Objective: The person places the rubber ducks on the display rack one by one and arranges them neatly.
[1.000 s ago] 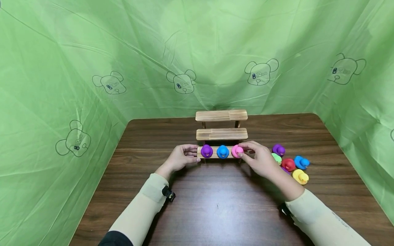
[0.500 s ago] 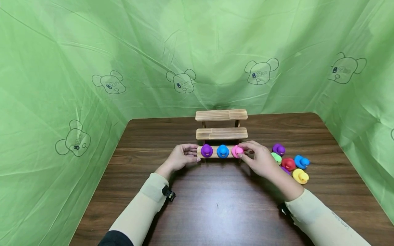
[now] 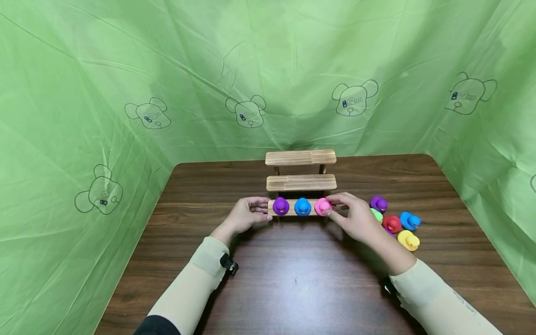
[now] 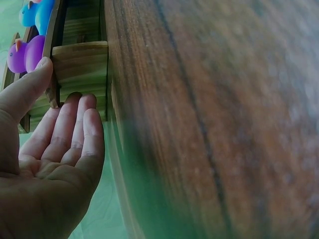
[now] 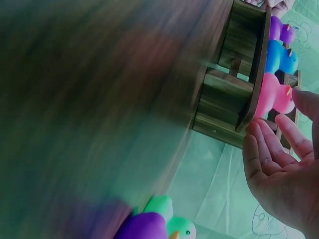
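A three-tier wooden stand (image 3: 301, 182) stands at the back of the table. Its lowest tier bears a purple rubber duck (image 3: 281, 206), a blue rubber duck (image 3: 303, 207) and a pink rubber duck (image 3: 323, 206), spaced in a row. My left hand (image 3: 243, 216) holds the left end of that tier, thumb at the front corner and fingers at the end, beside the purple duck. At the other end, my right hand (image 3: 353, 215) pinches the pink duck between thumb and index finger. Its remaining fingers (image 5: 266, 144) lie near the tier's end in the right wrist view.
Right of the stand lies a loose group of rubber ducks: purple (image 3: 378, 204), green (image 3: 377, 215), red (image 3: 391, 224), blue (image 3: 410, 221), yellow (image 3: 408, 240) and another purple one, partly hidden. A green curtain (image 3: 301, 70) hangs around the table (image 3: 284, 279).
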Motion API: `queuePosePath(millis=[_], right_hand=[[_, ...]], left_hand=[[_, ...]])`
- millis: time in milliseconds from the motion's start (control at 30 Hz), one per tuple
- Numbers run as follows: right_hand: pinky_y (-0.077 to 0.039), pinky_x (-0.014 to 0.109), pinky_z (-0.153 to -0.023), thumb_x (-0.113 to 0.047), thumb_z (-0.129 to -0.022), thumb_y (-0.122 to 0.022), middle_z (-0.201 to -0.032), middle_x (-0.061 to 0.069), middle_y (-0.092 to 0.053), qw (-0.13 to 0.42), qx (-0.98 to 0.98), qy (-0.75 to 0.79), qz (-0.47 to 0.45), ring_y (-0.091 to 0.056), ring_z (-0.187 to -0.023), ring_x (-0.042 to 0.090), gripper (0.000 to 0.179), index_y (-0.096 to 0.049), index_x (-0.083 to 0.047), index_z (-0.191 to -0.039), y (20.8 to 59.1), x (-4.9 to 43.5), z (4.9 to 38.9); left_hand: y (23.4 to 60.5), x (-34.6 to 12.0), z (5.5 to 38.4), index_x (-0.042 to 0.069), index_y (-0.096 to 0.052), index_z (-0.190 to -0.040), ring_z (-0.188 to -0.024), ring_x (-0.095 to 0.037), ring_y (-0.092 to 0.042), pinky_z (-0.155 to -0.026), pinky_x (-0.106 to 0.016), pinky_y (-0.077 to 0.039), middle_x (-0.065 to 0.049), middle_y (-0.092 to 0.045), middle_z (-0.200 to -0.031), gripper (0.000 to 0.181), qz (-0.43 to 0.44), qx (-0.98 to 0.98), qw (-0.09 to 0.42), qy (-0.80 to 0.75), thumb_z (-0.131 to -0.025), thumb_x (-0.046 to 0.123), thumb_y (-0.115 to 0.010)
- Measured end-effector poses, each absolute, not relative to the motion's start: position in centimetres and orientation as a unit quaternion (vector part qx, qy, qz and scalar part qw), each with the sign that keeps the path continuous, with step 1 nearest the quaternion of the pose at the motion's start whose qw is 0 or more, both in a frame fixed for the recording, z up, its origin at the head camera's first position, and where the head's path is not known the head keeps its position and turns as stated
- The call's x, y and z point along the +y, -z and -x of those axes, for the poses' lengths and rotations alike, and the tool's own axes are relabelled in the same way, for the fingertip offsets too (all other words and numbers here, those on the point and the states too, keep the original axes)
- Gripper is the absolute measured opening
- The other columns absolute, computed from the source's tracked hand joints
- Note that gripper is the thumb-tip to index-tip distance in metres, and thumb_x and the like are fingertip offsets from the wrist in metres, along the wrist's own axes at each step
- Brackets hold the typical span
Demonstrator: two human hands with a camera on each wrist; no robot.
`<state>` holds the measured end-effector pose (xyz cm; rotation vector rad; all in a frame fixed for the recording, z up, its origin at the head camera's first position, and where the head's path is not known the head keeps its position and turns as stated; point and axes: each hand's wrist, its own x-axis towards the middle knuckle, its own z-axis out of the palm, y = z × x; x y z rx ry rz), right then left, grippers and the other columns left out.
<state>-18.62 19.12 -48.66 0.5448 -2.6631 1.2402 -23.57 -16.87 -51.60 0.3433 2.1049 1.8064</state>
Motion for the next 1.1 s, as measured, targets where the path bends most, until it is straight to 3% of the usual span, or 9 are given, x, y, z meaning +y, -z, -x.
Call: queuePosePath(millis=[233, 533, 667, 933, 1100], right_hand=[[-0.06, 0.056, -0.09, -0.017, -0.094, -0.082, -0.124, 0.008, -0.071, 0.097, -0.896, -0.402, -0.161, -0.071, -0.106, 0.039, 0.037, -0.071, -0.007, -0.129, 48.3, 21.0, 18.1], [-0.057, 0.057, -0.088, -0.028, -0.098, -0.078, -0.123, 0.01, -0.072, 0.116, -0.91, -0.38, -0.116, -0.068, -0.107, 0.034, 0.035, -0.071, -0.012, -0.129, 47.9, 24.2, 17.7], [-0.056, 0.06, -0.089, -0.027, -0.098, -0.078, -0.125, 0.012, -0.071, 0.123, -0.914, -0.373, -0.099, -0.068, -0.108, 0.04, 0.037, -0.071, -0.01, -0.13, 47.7, 26.0, 18.0], [-0.053, 0.062, -0.096, -0.028, -0.098, -0.078, -0.131, 0.018, -0.068, 0.102, -0.92, -0.375, -0.056, -0.064, -0.116, 0.046, 0.042, -0.068, -0.008, -0.133, 48.5, 30.1, 18.8], [-0.047, 0.066, -0.097, -0.038, -0.099, -0.075, -0.139, 0.02, -0.063, 0.07, -0.926, -0.368, -0.036, -0.056, -0.122, 0.051, 0.05, -0.065, -0.01, -0.139, 49.0, 32.1, 19.3]], left_hand=[[51.6, -16.9, 23.4, -0.01, -0.062, -0.134, -0.116, -0.046, -0.067, -0.087, -0.027, -0.062, -0.03, -0.069, -0.123, 0.054, -0.116, 0.749, 0.169, -0.63, -0.084, -0.007, -0.084], [51.8, -16.9, 23.6, -0.01, -0.063, -0.134, -0.115, -0.045, -0.068, -0.088, -0.027, -0.062, -0.029, -0.07, -0.123, 0.054, -0.122, 0.753, 0.165, -0.625, -0.084, -0.006, -0.084], [51.7, -16.9, 23.5, -0.01, -0.063, -0.134, -0.115, -0.044, -0.068, -0.088, -0.028, -0.062, -0.029, -0.07, -0.123, 0.055, -0.121, 0.751, 0.167, -0.627, -0.084, -0.007, -0.084], [51.6, -16.9, 23.5, -0.009, -0.063, -0.135, -0.112, -0.038, -0.071, -0.088, -0.029, -0.063, -0.026, -0.071, -0.121, 0.055, -0.118, 0.754, 0.166, -0.624, -0.084, -0.007, -0.084], [51.7, -16.9, 23.5, -0.01, -0.062, -0.135, -0.113, -0.04, -0.07, -0.088, -0.029, -0.062, -0.028, -0.07, -0.122, 0.055, -0.124, 0.757, 0.164, -0.621, -0.084, -0.008, -0.083]])
